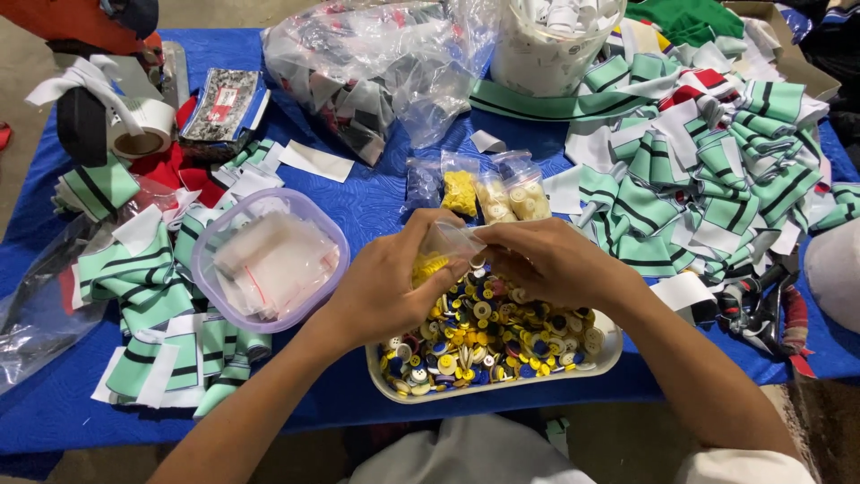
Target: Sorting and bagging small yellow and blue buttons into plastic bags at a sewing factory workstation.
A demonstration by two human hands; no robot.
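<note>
My left hand (390, 287) and my right hand (551, 260) meet above a white tray (609, 351) heaped with mixed yellow, blue, white and red buttons (488, 336). Between them they pinch a small clear plastic bag (448, 240) with yellow buttons showing at its bottom, by my left fingers. My right fingers grip the bag's upper edge. Just beyond the hands lie filled little bags: one of yellow buttons (460, 192) and two of cream buttons (512, 199).
A lilac-rimmed clear bowl (315, 226) holding empty small bags sits left of the tray. Green, white and black striped fabric pieces pile up at the left (161, 305) and right (717, 170). A tape roll (141, 130), a large plastic bag (376, 67) and a white bucket (546, 45) stand behind.
</note>
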